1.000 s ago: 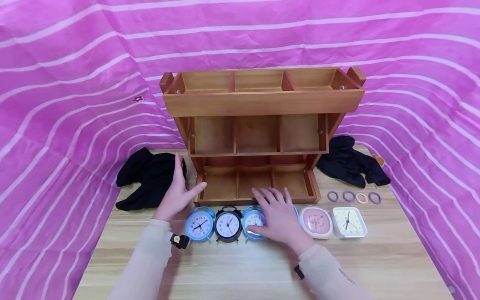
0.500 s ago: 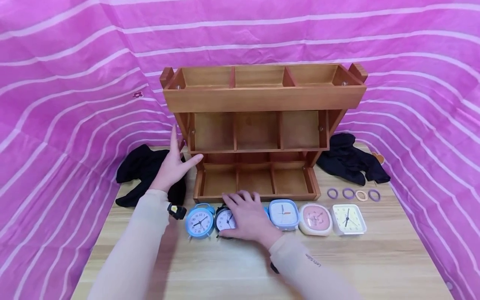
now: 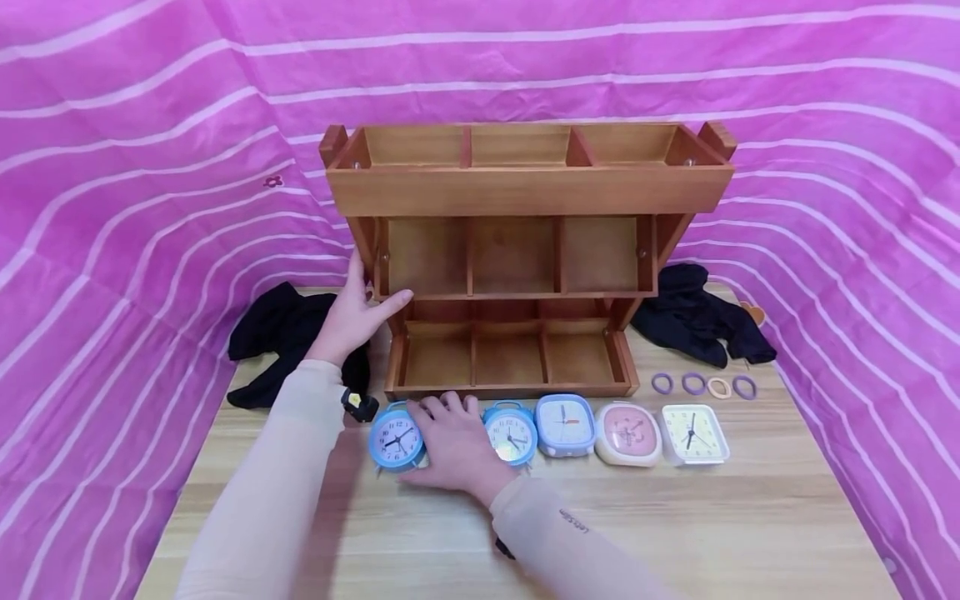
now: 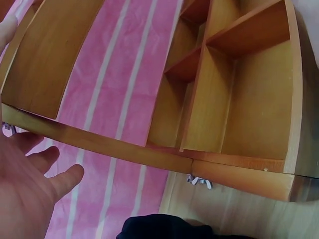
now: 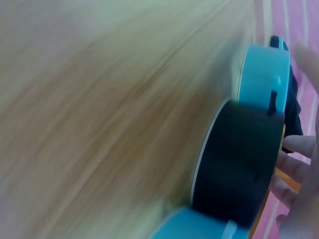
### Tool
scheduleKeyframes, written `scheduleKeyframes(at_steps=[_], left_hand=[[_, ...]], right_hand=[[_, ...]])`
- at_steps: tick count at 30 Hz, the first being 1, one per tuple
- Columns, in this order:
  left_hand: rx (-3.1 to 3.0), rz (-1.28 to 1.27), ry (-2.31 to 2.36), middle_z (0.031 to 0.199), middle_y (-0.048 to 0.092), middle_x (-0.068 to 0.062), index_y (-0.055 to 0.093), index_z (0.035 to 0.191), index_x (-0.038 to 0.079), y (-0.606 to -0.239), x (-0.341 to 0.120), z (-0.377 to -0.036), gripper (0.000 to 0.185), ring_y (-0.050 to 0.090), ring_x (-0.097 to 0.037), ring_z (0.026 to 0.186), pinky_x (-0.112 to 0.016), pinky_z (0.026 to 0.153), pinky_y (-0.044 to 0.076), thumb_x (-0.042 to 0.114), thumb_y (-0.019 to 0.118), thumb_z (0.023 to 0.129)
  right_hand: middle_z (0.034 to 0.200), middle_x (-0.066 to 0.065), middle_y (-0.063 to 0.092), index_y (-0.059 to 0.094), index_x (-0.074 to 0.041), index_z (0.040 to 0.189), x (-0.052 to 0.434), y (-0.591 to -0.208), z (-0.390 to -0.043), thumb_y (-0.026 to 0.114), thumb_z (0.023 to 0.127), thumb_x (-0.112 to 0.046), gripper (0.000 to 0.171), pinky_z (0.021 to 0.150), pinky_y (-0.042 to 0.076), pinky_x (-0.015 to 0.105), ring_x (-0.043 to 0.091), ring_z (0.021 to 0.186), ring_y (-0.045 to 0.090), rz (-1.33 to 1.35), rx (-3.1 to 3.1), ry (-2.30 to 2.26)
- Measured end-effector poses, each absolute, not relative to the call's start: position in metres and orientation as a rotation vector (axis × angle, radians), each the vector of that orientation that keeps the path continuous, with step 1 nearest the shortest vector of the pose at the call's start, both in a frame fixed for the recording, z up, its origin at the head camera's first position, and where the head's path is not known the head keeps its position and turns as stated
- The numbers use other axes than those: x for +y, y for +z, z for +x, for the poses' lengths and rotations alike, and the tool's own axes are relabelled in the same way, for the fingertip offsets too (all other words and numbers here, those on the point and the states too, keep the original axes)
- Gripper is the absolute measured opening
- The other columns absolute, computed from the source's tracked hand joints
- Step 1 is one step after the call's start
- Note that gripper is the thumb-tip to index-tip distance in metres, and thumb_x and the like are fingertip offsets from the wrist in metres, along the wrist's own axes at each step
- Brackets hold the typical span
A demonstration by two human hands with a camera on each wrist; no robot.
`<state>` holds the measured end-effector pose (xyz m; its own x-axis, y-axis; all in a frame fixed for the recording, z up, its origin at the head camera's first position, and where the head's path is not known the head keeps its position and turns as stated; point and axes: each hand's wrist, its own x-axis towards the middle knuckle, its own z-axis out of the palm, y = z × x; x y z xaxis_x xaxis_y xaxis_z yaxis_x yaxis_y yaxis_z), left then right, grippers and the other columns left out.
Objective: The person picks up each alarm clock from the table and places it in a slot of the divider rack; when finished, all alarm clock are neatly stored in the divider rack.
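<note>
A three-tiered wooden organizer box (image 3: 525,193) stands opened out on the table, each tier divided into compartments. My left hand (image 3: 351,321) is at its left side, fingers spread beside the middle tier. In the left wrist view, those fingers (image 4: 67,183) lie near the slanting wooden side strip. My right hand (image 3: 457,446) covers the black alarm clock from the head camera. The right wrist view shows this black clock (image 5: 239,159) with extended fingers (image 5: 301,145) along its far side. Blue twin-bell alarm clocks flank it, one on the left (image 3: 396,442) and one on the right (image 3: 512,435).
Rightward in the row come a square blue clock (image 3: 566,425), a pink-faced clock (image 3: 628,433) and a square white clock (image 3: 694,435). Several hair ties (image 3: 718,387) lie behind them. Black cloths lie left (image 3: 277,333) and right (image 3: 693,312) of the box.
My right hand has swept left along the clocks, from the right blue twin-bell clock to the black one. My left hand has moved up from the clocks to the box's left side.
</note>
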<state>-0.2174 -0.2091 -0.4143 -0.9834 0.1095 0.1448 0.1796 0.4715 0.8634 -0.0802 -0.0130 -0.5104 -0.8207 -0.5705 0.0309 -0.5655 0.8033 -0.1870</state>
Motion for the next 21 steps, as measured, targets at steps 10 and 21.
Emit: scheduleKeyframes(at_steps=[10, 21], left_hand=[[-2.571, -0.255, -1.564, 0.17, 0.026, -0.014, 0.002, 0.169, 0.026, -0.422, -0.203, -0.216, 0.109, 0.035, -0.037, 0.152, -0.055, 0.124, 0.028, 0.046, 0.078, 0.093], [-2.543, -0.283, -1.523, 0.163, 0.038, -0.021, 0.007, 0.168, 0.023, -0.419, -0.203, -0.216, 0.094, 0.04, -0.037, 0.149, -0.053, 0.124, 0.028, 0.041, 0.07, 0.1]], right_hand=[[0.12, -0.006, 0.061, 0.061, -0.026, 0.137, -0.042, -0.511, -0.079, 0.075, 0.069, -0.084, 0.09, 0.088, 0.035, 0.043, 0.02, 0.111, 0.048, -0.792, 2.971, -0.236], [0.114, -0.005, 0.059, 0.064, -0.025, 0.135, -0.043, -0.513, -0.083, 0.082, 0.065, -0.078, 0.09, 0.087, 0.036, 0.041, 0.018, 0.109, 0.048, -0.797, 2.981, -0.335]])
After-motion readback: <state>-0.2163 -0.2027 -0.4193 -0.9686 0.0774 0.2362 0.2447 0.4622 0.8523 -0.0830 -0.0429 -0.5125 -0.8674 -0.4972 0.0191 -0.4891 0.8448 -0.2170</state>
